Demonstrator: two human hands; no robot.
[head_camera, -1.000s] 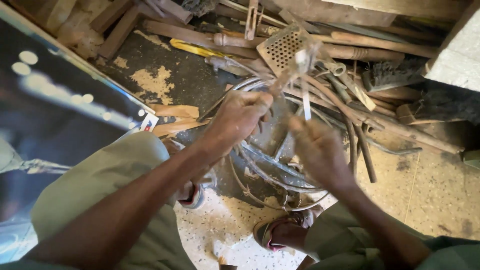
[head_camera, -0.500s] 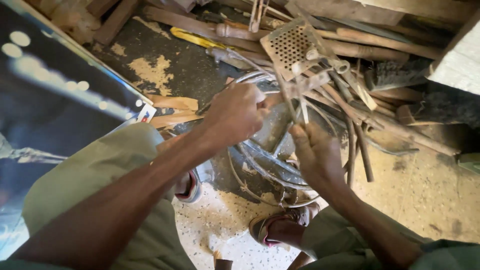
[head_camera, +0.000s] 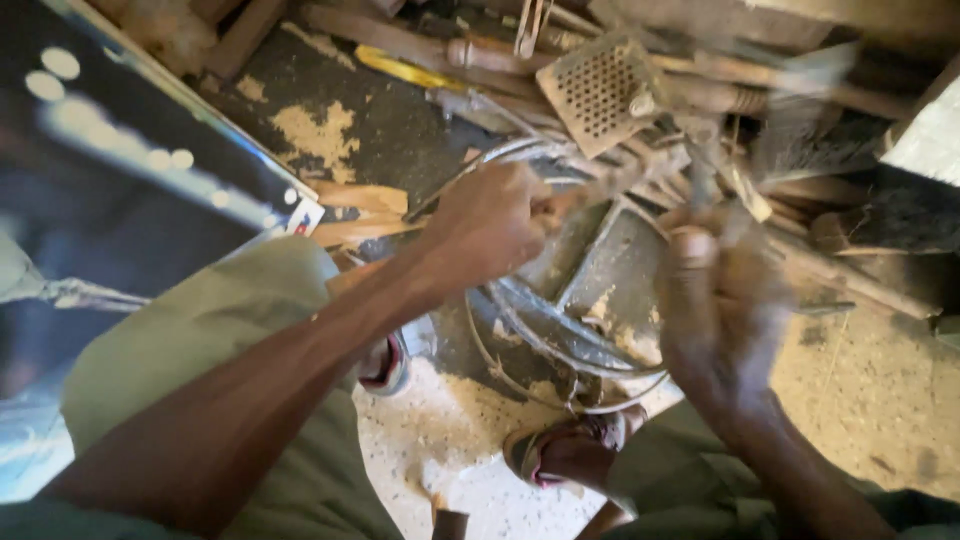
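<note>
My left hand (head_camera: 490, 225) is closed around a thin wooden handle that runs up and right into a heap of tools. My right hand (head_camera: 725, 300) is blurred with motion and wrapped round another tool handle beside it; the tool's head is smeared and I cannot tell its kind. Both hands hover over a dark metal block (head_camera: 600, 275) ringed by loops of wire (head_camera: 560, 340). Just above the hands lies a perforated metal plate (head_camera: 600, 90).
Wooden handles and sticks (head_camera: 420, 45) are piled along the top. A dark glossy board (head_camera: 110, 170) leans at the left. Sawdust covers the floor (head_camera: 440, 420). My sandalled feet (head_camera: 565, 450) rest below the block, with green trouser legs either side.
My right hand has swung up and to the right, now blurred. My left hand has stayed clenched on its handle while the view moved closer.
</note>
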